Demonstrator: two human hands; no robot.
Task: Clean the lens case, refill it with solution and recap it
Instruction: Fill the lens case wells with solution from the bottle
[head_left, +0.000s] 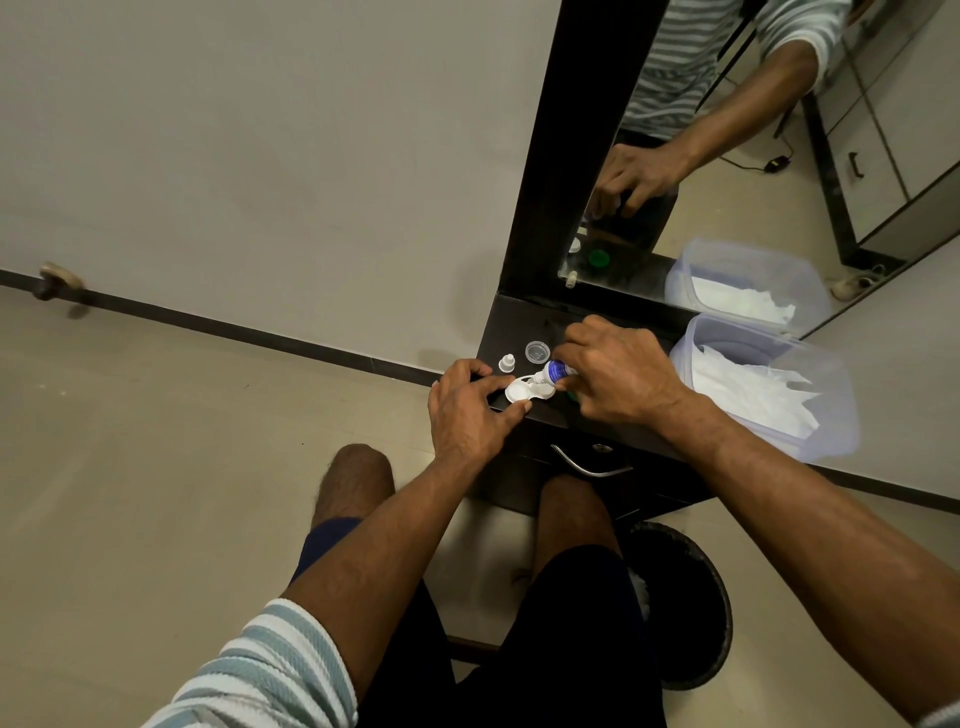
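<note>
Left hand (470, 410) pinches the white lens case (522, 393) at the tabletop (524, 327) edge; right hand (618, 382) grips the solution bottle (557, 372), tipped over the case's right well.

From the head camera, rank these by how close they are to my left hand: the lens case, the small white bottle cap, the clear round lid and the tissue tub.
1. Lens case, touched by the left hand at the shelf's front edge.
2. Small white bottle cap, just behind the case.
3. Clear round lid, farther back, right of the cap.
4. Tissue tub, far right.
</note>
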